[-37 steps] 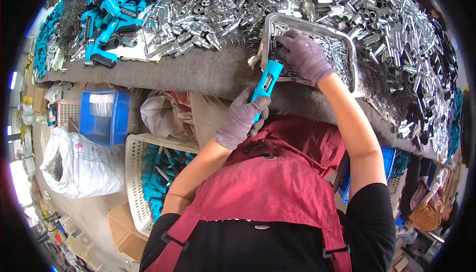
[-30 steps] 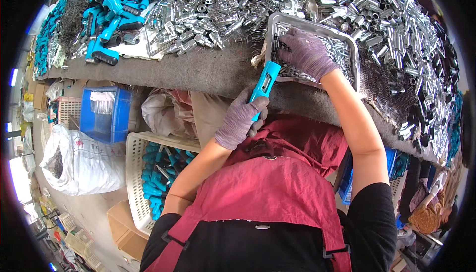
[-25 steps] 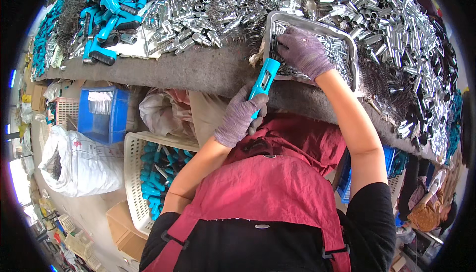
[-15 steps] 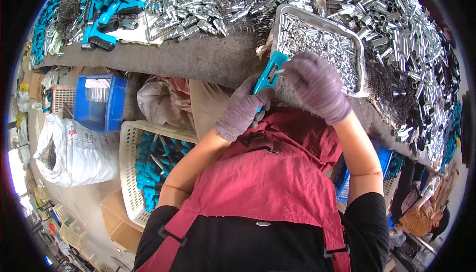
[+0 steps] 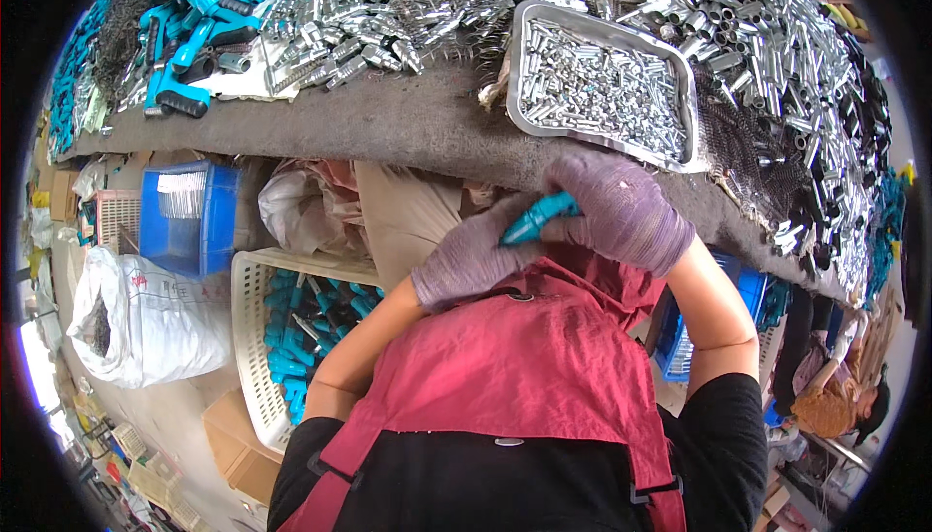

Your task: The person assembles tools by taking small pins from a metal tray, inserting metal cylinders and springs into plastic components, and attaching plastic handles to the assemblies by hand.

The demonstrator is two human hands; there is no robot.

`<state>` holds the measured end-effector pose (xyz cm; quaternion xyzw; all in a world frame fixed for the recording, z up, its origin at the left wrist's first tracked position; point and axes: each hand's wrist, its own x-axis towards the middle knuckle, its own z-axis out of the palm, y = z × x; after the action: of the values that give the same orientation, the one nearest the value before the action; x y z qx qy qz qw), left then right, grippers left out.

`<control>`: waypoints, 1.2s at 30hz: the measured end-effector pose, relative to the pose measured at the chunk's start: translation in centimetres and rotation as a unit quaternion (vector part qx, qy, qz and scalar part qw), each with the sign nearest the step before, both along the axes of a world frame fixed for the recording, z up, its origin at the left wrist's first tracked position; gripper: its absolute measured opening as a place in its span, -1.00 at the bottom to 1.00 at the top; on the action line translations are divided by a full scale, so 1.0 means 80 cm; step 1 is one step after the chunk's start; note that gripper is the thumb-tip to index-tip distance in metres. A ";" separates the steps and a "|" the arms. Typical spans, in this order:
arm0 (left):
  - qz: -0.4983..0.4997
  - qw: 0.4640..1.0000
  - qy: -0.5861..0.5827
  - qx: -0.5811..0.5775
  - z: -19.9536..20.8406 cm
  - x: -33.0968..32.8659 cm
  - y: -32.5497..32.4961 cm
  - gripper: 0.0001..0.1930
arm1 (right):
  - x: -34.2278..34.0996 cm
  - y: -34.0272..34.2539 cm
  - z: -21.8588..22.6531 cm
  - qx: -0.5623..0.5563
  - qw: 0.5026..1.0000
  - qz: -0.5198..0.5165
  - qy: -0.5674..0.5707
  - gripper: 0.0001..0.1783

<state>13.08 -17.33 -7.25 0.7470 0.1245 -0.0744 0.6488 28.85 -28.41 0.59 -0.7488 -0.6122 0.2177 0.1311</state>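
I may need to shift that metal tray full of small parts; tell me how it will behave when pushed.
The metal tray looks heaped with small metal parts, so probably heavy. On the rough grey mat it would likely drag, not glide. It reaches the table edge, so a push toward you might tip it.

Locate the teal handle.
In the head view, the teal handle sits centre, gripped between both gloved hands, left hand and right hand, just below the tray.

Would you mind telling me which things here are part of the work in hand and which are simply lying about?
In hand:
- teal handle, held by left hand and right hand
- metal tray of small silver parts

Lying about:
- blue crate
- white sack
- white basket
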 end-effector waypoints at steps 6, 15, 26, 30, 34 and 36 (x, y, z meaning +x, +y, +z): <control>-0.003 0.993 -0.011 -0.116 -0.015 -0.006 -0.018 -0.33 | 0.086 0.003 -0.040 0.105 0.987 -0.124 -0.005 -0.74; 0.187 0.905 0.015 -0.381 -0.017 -0.012 -0.015 -0.53 | 0.132 0.018 -0.066 0.024 0.968 -0.110 -0.224 -0.81; 0.167 0.861 0.057 -0.476 -0.001 0.012 -0.017 -0.37 | 0.008 0.001 -0.056 0.227 0.944 -0.109 0.215 -0.84; 0.146 0.893 0.035 -0.424 0.008 0.013 -0.024 -0.58 | 0.010 -0.009 -0.065 0.179 0.894 -0.126 0.391 -0.78; 0.103 0.943 0.049 -0.312 0.009 0.012 -0.020 -0.57 | 0.000 -0.017 -0.055 0.056 0.768 -0.193 0.608 -0.65; 0.076 0.954 0.065 -0.282 0.006 0.011 -0.017 -0.56 | -0.007 -0.019 -0.055 0.108 0.756 -0.181 0.619 -0.62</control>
<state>13.97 -18.69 -6.76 0.5152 0.1969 -0.1052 0.8275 28.31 -29.93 -3.80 -0.5284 -0.2696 0.5383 0.5986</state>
